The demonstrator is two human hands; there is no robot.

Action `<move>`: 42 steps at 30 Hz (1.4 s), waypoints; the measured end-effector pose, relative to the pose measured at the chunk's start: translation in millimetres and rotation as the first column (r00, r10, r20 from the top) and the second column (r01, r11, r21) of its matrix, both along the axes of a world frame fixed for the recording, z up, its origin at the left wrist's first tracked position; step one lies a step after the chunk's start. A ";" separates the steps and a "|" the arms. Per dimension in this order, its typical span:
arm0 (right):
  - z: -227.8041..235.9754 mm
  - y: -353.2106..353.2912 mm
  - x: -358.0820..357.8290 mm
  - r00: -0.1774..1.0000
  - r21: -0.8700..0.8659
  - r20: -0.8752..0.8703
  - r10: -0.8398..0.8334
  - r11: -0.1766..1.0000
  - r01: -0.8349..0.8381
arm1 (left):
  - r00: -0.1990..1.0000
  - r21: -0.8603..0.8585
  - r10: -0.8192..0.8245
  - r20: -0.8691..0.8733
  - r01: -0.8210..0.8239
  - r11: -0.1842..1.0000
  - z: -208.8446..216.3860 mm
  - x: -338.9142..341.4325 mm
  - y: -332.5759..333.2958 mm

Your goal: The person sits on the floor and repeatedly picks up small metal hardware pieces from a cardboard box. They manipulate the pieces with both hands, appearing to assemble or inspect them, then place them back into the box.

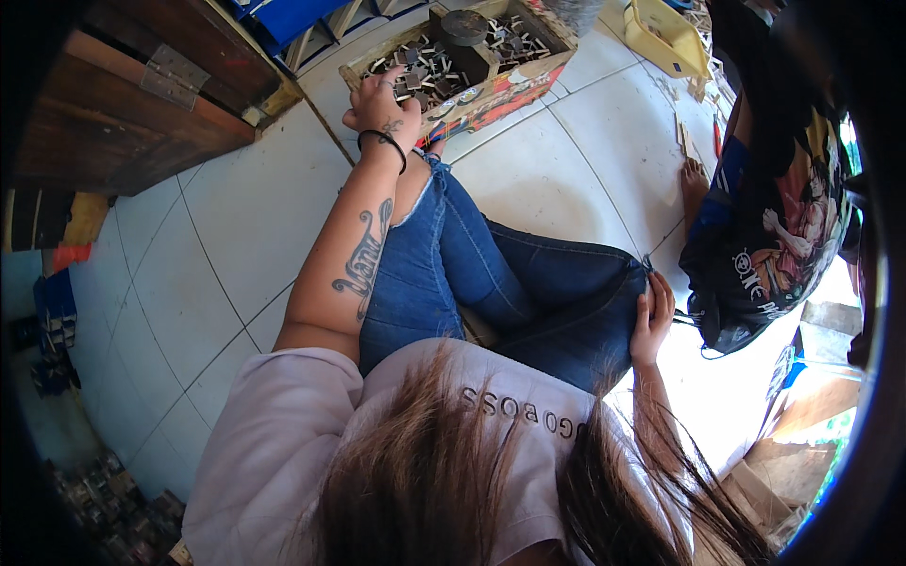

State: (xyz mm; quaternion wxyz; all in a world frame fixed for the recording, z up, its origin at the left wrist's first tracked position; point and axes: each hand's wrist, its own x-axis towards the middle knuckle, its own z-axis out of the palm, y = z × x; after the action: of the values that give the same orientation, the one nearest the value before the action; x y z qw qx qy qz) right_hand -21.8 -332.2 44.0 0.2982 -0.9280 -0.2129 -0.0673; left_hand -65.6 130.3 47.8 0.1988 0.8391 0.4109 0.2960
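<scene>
My left hand [385, 106] reaches over the near left corner of a low wooden box [491, 108]. Its fingers are apart and bent down at the edge of a heap of small dark and pale pieces [429, 71]; some fingertips are partly hidden, and no piece shows clearly in them. A round dark block [464, 28] sits on the box's divider. My right hand [653, 316] lies on my bent knee in blue jeans [566, 283], fingers stretched over the cloth and holding nothing.
Another person in a black printed shirt [802, 208] sits close on my right, a bare foot [695, 184] on the tiles. Beyond stands a yellow basin [665, 42]. A wooden door [132, 104] is at left; stacked dark pieces [118, 505] lie lower left.
</scene>
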 end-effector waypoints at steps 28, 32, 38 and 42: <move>6.9 -0.5 -4.4 1.000 -0.032 0.011 -0.010 0.999 0.011 | 0.786 0.073 -0.307 -0.537 0.406 0.911 25.7 34.0 -19.9; 8.4 -0.2 -5.4 1.000 -0.011 -0.007 -0.014 1.000 0.014 | 0.616 -0.029 -0.275 -0.738 0.378 0.925 39.5 70.8 -12.2; 8.1 -0.9 -6.8 0.999 -0.033 -0.007 -0.054 0.998 0.054 | 0.709 0.041 -0.274 -0.650 0.393 0.919 22.7 71.9 -11.8; 9.5 -1.0 -6.3 1.000 -0.013 -0.001 -0.008 1.000 0.008 | 0.750 0.115 -0.308 -0.585 0.453 0.884 17.0 65.3 -7.3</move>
State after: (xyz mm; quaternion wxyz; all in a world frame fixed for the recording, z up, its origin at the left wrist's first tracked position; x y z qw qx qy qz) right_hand -28.1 -333.2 53.5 0.2921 -0.9308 -0.2092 -0.0667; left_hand -0.3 123.0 64.8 0.0212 0.9723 0.2285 0.0438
